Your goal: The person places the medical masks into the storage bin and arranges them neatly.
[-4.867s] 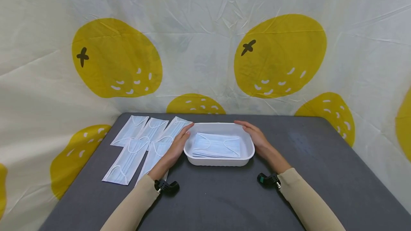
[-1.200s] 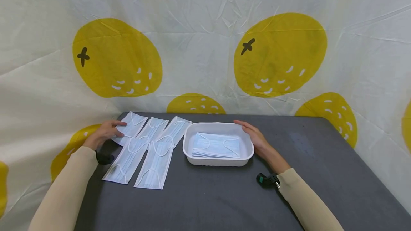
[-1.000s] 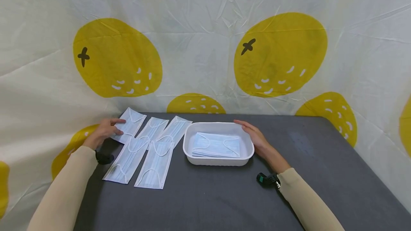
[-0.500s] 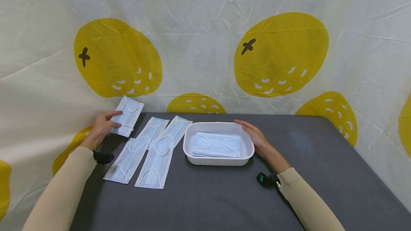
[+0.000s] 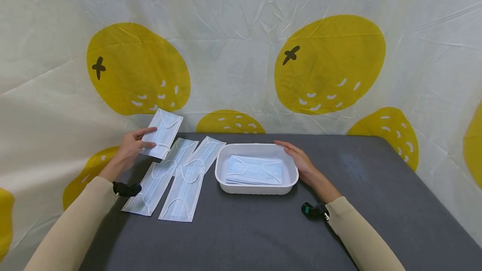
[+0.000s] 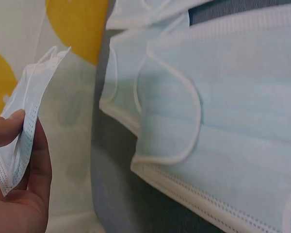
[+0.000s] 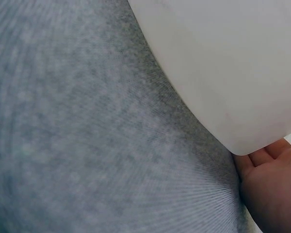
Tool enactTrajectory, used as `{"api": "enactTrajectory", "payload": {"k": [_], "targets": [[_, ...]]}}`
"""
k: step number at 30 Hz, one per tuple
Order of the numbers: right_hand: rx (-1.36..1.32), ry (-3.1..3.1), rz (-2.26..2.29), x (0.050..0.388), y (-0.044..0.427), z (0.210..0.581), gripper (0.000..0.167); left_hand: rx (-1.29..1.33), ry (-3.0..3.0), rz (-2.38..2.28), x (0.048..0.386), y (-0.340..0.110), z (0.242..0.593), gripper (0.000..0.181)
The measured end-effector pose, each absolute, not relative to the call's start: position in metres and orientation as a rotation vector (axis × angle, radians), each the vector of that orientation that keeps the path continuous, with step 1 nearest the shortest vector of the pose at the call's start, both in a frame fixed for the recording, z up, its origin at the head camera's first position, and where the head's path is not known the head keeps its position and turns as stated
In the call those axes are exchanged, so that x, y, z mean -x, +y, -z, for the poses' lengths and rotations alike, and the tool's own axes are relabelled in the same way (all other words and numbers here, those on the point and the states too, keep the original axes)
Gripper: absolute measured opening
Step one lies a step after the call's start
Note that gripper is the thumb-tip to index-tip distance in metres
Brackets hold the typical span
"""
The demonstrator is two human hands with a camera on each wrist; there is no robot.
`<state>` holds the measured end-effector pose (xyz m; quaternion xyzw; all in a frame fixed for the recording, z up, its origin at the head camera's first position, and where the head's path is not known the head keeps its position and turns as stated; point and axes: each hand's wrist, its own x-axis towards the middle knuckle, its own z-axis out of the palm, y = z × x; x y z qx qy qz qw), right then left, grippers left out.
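In the head view my left hand (image 5: 129, 152) pinches a light-blue face mask (image 5: 165, 131) between thumb and fingers, raised above the table's far left part. The left wrist view shows that mask (image 6: 36, 87) bowed, with the thumb on one face and fingers behind. My right hand (image 5: 304, 167) rests against the right side of a white plastic basin (image 5: 257, 190), its fingers extended along the rim. Inside the basin lies a flat stack of face masks (image 5: 254, 170), ear loops on top. In the right wrist view, the right hand (image 7: 276, 189) is partly hidden by the basin wall (image 7: 223, 73).
Several more face masks (image 5: 182, 195) lie overlapping on the dark grey table (image 5: 241, 237), left of the basin. A white curtain (image 5: 233, 66) with yellow fruit prints hangs behind the table. Each wrist wears a black camera band (image 5: 315, 211).
My left hand left the basin's left side, took the far-left face mask, lifted it from the table, and has now moved right with it. My right hand stays at the basin.
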<state>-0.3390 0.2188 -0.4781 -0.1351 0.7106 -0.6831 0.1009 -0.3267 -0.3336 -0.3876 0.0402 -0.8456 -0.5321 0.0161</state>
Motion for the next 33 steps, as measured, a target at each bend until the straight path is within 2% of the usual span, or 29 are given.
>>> {"api": "enactTrajectory", "payload": {"k": [22,33], "targets": [[0.38,2.13,1.997,0.338,0.218,0.477,0.046,0.323,-2.657,1.586,0.327,-0.247,0.36,0.054],[0.363,2.126,1.997,0.339,0.219,0.476,0.045,0.42,-2.672,1.689,0.33,-0.203,0.35,0.053]]}}
